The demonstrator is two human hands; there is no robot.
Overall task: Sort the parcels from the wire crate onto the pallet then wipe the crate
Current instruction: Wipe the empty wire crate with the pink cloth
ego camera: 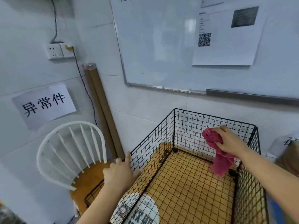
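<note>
Crate left wall touched by flat L hand; R hand grips pink rag inside.

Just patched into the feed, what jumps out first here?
The pink cloth, bunched in the right hand, hangs by the back wall inside the black wire crate, right of centre. The left hand touches the crate's left wall with straight fingers, lower centre. A white spindle-back chair stands left of the crate.
</note>
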